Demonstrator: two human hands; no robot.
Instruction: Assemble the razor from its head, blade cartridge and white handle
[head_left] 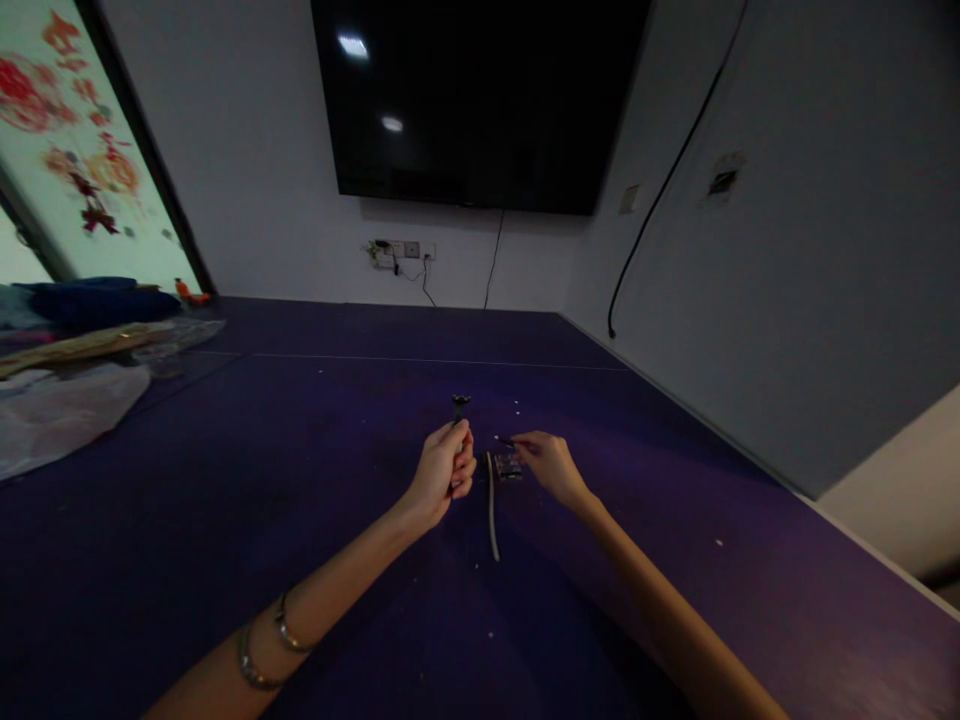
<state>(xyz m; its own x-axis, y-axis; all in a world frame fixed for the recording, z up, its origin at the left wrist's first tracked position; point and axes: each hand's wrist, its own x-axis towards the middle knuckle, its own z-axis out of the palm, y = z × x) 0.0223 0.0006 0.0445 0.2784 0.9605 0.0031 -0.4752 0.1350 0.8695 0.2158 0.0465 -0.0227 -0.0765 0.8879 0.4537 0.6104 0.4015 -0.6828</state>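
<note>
a purple surface (337,540), dotted with small white specks (718,542), spreads on all sides of a pale, slightly bent cord (492,510). beyond the cord, a dark television (480,100) hangs on a grey wall (255,180), above some sockets (409,249). far to the left of the cord lie plastic bags (75,410) and a dark blue cloth (97,303); to its right, a black cable (664,190) runs down the side wall (817,260).

just left of the cord, the left hand (442,465) is curled around a dark tool (460,400), gripping it upright. just right of the cord's far end, the right hand (551,465) pinches a thin black stick (508,442) in its fingertips.

the tool's wider head sticks up above the fingers. the stick has a pale tip pointing left. beside the cord lies a small dark piece (508,466), its details too small to tell.
</note>
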